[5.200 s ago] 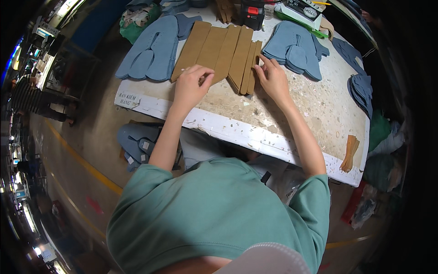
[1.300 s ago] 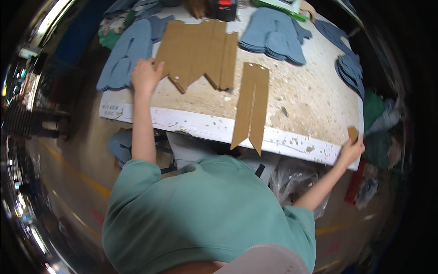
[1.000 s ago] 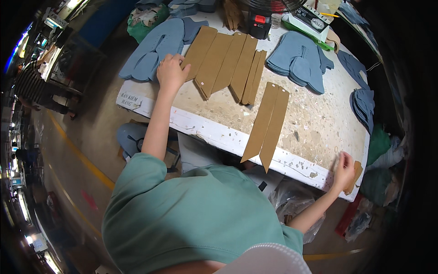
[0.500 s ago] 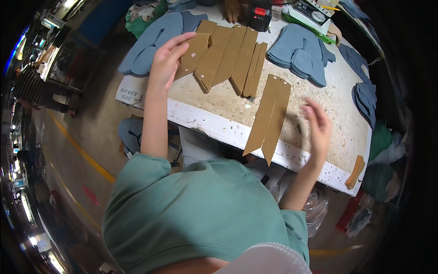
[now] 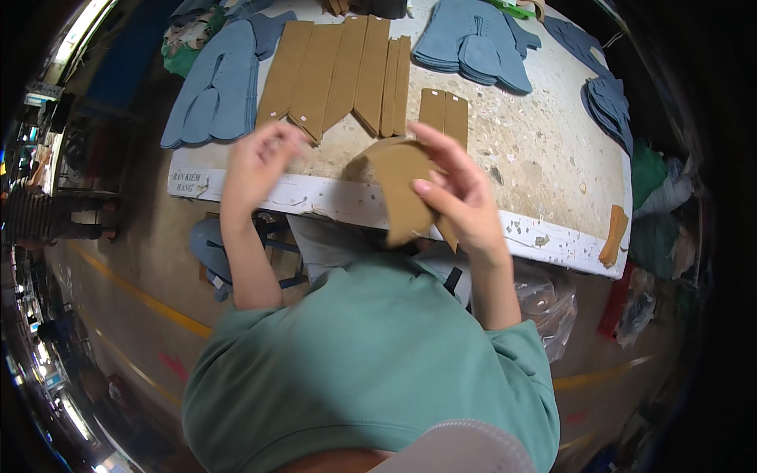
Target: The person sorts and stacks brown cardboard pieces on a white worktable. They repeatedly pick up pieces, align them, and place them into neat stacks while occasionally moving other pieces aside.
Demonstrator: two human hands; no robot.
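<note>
Above the table's front edge my right hand (image 5: 465,193) pinches a tan-brown strip of leather-like material (image 5: 400,185) between thumb and fingers. The strip is bent and slightly blurred. Behind it, partly hidden, lies a pair of brown strips (image 5: 444,110) side by side on the table. My left hand (image 5: 259,167) is over the front left of the table, with its fingers loosely curled and apart, a little smeared by motion; nothing shows in it. Just beyond it, several brown strips with pointed ends (image 5: 335,67) lie in a row with small white labels.
Stacks of blue-grey cut pieces lie at the table's left (image 5: 206,98), back middle (image 5: 473,47) and right side (image 5: 605,106). A small brown piece (image 5: 613,236) rests at the right front corner. Beneath the front edge are a stool (image 5: 276,244) and a clear plastic bag (image 5: 544,303).
The brown strip has passed from my left hand to my right, which has moved left and closed on it. My left hand has drawn back toward me. The view has shifted.
</note>
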